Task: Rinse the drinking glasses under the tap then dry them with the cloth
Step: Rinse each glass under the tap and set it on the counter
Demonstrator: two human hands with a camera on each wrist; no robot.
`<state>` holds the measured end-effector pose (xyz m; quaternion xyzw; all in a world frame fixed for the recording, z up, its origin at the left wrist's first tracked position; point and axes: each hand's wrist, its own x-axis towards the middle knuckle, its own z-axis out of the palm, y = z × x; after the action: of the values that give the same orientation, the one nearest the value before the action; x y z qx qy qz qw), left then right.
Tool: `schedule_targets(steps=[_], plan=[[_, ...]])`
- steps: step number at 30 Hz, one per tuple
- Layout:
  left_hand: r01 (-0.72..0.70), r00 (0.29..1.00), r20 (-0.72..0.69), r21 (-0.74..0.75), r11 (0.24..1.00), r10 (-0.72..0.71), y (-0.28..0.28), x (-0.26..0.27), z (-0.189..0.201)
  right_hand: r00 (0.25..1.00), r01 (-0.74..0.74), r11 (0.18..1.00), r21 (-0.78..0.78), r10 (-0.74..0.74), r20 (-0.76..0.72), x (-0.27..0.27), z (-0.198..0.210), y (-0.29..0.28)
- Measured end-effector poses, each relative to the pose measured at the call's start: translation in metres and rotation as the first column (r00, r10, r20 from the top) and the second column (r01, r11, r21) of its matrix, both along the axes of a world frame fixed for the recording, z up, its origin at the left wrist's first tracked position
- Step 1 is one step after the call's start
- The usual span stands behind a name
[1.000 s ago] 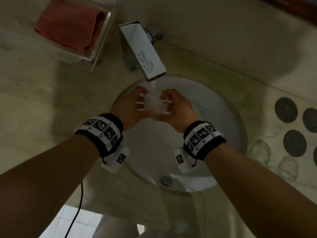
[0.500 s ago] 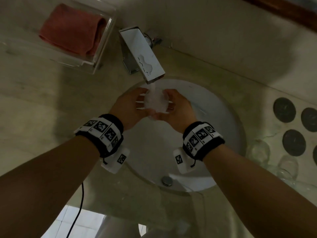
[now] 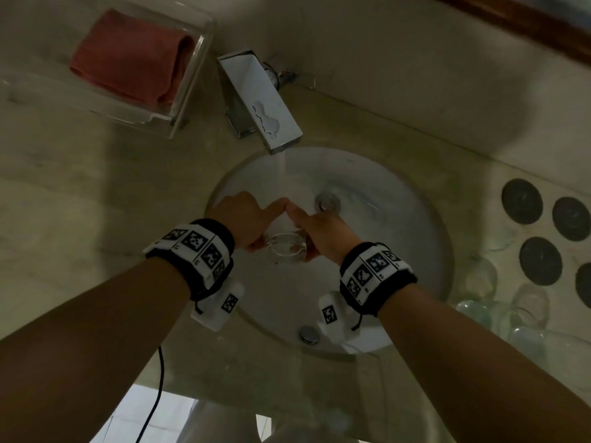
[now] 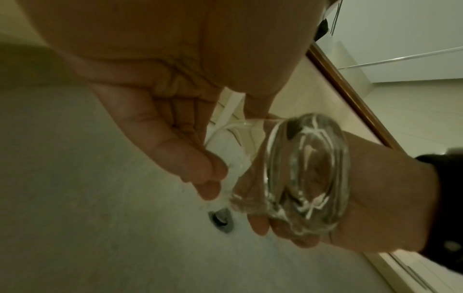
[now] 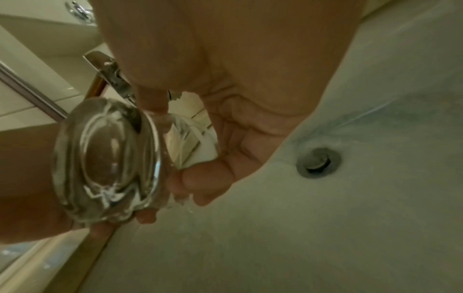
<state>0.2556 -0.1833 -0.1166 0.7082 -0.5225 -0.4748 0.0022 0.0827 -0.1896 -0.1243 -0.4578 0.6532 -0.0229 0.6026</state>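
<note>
A clear drinking glass (image 3: 286, 247) lies tipped over the white basin (image 3: 399, 238), its thick base (image 4: 308, 174) turned toward my wrists. My left hand (image 3: 246, 219) grips its left side with curled fingers (image 4: 175, 150). My right hand (image 3: 323, 228) curls round its right side, and my thumbs nearly meet on top. Water drips from the glass (image 5: 107, 158) past my right hand's fingers (image 5: 210, 178). The square chrome tap (image 3: 262, 100) runs, and its stream (image 3: 280, 167) falls just beyond my hands. A folded red cloth (image 3: 131, 55) lies in a clear tray (image 3: 195, 78) at the back left.
Several more clear glasses (image 3: 483, 279) stand on the counter right of the basin, beside dark round coasters (image 3: 522, 201). The drain plug (image 3: 327, 201) sits near my right hand. A black cable (image 3: 160, 378) hangs off the counter's front edge.
Both hands have drawn the glass down and toward me, out from under the stream, and tipped it so its base faces me.
</note>
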Motion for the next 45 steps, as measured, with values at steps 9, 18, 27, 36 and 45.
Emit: schedule_targets(steps=[9, 18, 27, 36, 45], plan=[[-0.168, 0.943, -0.304, -0.078, 0.983, 0.137, -0.003, 0.009, -0.006, 0.997, -0.079, 0.975, -0.209, 0.078, -0.013, -0.005, 0.003, -0.006], [-0.401, 0.734, -0.612, -0.039, 0.915, 0.295, -0.003, 0.003, 0.005, 0.998, -0.040, 0.897, -0.439, 0.057, 0.025, -0.003, 0.001, -0.015], [-0.470, 0.676, -0.657, -0.037, 0.882, 0.333, -0.003, 0.003, 0.010, 0.998, 0.001, 0.874, -0.485, 0.032, 0.060, 0.003, 0.000, -0.015], [-0.332, 0.855, -0.456, -0.118, 0.936, 0.246, -0.005, 0.009, 0.010, 0.999, -0.027, 0.921, -0.389, 0.031, 0.006, 0.002, 0.008, -0.017], [-0.178, 0.976, -0.129, -0.019, 0.984, 0.174, -0.003, 0.004, -0.003, 0.998, 0.046, 0.994, -0.098, -0.051, -0.041, 0.009, 0.009, -0.014]])
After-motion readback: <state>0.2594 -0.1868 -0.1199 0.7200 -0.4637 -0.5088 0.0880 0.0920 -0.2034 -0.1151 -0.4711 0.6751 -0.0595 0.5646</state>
